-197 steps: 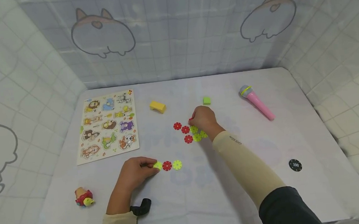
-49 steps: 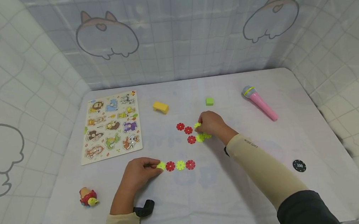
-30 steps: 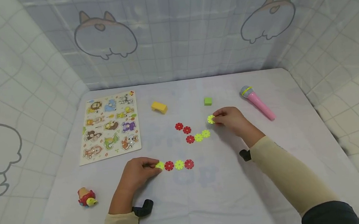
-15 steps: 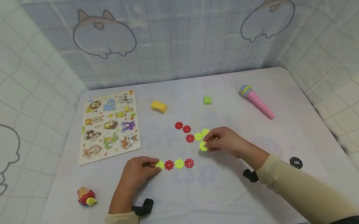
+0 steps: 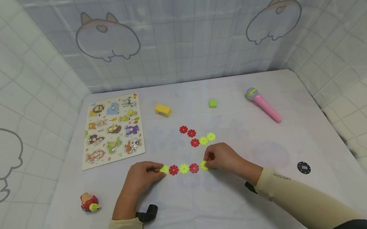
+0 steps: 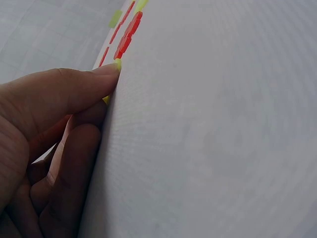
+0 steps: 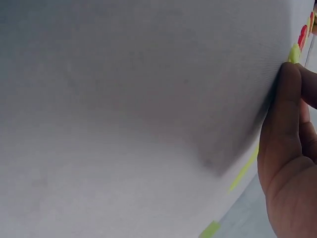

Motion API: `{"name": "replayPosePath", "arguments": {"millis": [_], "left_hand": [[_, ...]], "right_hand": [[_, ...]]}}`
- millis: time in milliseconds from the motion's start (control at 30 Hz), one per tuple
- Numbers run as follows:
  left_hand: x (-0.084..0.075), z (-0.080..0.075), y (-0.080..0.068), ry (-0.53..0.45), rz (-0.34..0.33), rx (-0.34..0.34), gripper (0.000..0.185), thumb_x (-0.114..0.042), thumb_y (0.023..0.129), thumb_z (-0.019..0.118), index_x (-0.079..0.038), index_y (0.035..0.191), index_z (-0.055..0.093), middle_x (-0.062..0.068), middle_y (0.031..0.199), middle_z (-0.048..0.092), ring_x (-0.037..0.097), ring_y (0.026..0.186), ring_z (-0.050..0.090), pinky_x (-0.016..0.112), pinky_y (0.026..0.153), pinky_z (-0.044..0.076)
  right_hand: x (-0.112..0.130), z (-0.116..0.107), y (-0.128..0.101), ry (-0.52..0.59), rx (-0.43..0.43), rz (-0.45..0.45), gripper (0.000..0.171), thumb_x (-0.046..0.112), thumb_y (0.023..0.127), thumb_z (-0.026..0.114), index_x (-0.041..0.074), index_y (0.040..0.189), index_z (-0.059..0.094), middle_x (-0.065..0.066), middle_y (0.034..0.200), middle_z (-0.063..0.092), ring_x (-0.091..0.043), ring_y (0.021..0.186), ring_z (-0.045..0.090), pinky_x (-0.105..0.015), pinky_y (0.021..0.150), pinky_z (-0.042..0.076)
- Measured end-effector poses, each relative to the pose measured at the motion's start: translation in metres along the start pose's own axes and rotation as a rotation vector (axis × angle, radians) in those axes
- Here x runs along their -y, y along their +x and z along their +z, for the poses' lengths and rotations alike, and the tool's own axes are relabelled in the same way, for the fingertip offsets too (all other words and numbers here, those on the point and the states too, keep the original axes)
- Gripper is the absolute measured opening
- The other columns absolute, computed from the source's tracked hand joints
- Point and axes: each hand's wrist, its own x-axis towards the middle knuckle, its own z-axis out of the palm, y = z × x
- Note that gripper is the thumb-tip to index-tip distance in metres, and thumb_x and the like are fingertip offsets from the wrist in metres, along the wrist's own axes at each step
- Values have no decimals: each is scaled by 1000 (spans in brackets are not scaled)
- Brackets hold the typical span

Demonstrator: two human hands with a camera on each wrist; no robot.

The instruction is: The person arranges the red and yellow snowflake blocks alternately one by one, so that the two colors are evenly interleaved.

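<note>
A row of five toothed discs (image 5: 184, 168) lies flat on the white table (image 5: 211, 206), in the order green, red, green, red, green from left to right. The left hand (image 5: 141, 177) pinches the green disc at the row's left end (image 5: 164, 169) between thumb and curled fingers; the left wrist view shows the thumb tip pressed on that disc's edge. The right hand (image 5: 221, 158) has its fingers curled round the green disc at the row's right end (image 5: 203, 165), which touches the red disc beside it.

Just behind the row, toward the backdrop, lies a loose cluster of five more discs (image 5: 197, 136): three red and two green. Farther behind the row stand one yellow block (image 5: 162, 110) and one small green cube (image 5: 212, 103). Well to the right of the cube lies one pink toy microphone (image 5: 263, 104). To the left of the row, beyond the left hand, lies one animal puzzle board (image 5: 112, 129). Nearer the table's front edge than the row, on the left, sits one small red and yellow toy (image 5: 89, 203); off to the right of the row lies one black chip (image 5: 304, 167) marked 100.
</note>
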Motion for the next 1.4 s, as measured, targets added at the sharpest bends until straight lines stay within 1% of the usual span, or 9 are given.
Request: {"name": "replayPosePath", "arguments": {"millis": [167, 300, 500, 633, 733, 900, 1100, 1233, 1400], "left_hand": [[0, -1, -1, -9, 6, -6, 26, -19, 79, 93, -17, 103, 83, -5, 86, 69, 14, 80, 63, 34, 74, 52], [1, -1, -2, -14, -6, -8, 26, -20, 79, 93, -18, 102, 83, -5, 86, 69, 14, 80, 63, 34, 74, 52], [2, -1, -3, -5, -9, -19, 25, -20, 79, 93, -18, 102, 83, -5, 86, 69, 15, 81, 62, 34, 74, 51], [2, -1, -3, -12, -6, -23, 25, -19, 78, 93, -18, 101, 83, -6, 86, 70, 14, 80, 63, 34, 74, 51], [0, 1, -2, -17, -7, -13, 25, -19, 79, 92, -18, 102, 83, -6, 86, 69, 14, 80, 62, 34, 75, 51], [-2, 3, -1, -14, -5, -11, 24, -19, 79, 92, -20, 102, 84, -6, 86, 69, 15, 82, 62, 34, 75, 51], [-1, 3, -3, -17, -16, -7, 24, -18, 79, 92, -19, 101, 84, -6, 86, 69, 15, 80, 61, 34, 74, 51], [-1, 3, -3, -20, -1, -19, 24, -17, 79, 92, -19, 101, 84, -6, 85, 69, 13, 79, 63, 33, 74, 52], [-2, 1, -3, -27, -2, -19, 24, -16, 79, 92, -19, 101, 84, -7, 85, 70, 13, 79, 64, 33, 74, 53]], "right_hand": [[5, 0, 1, -27, 2, -23, 17, 12, 85, 87, 15, 81, 70, 8, 75, 64, -13, 73, 59, -29, 65, 52], [9, -8, 13, -22, -31, -9, 14, 16, 88, 84, 14, 86, 71, 6, 79, 64, -15, 73, 60, -29, 64, 52], [21, -29, 56, 36, -95, 42, 22, 23, 91, 81, 9, 106, 72, -2, 92, 66, -21, 84, 61, -31, 69, 54], [31, -35, 90, -12, -111, 86, 33, 27, 92, 80, 7, 117, 71, -4, 101, 65, -22, 94, 60, -33, 76, 54], [39, -34, 109, -88, -95, 116, 40, 30, 91, 82, 7, 120, 69, -4, 106, 65, -22, 99, 59, -33, 81, 54], [51, -26, 128, -220, -37, 119, 43, 35, 89, 83, 6, 117, 69, -4, 105, 65, -22, 100, 58, -33, 83, 54], [55, -17, 135, -339, 3, 92, 29, 32, 90, 83, 9, 103, 71, -2, 95, 63, -19, 94, 57, -31, 77, 52], [58, -16, 138, -376, 29, 78, 23, 28, 92, 81, 9, 102, 73, -2, 93, 63, -18, 91, 58, -30, 76, 52], [63, -15, 140, -387, 54, 51, 21, 22, 94, 79, 7, 106, 72, -2, 94, 64, -19, 92, 59, -30, 77, 52]]}}
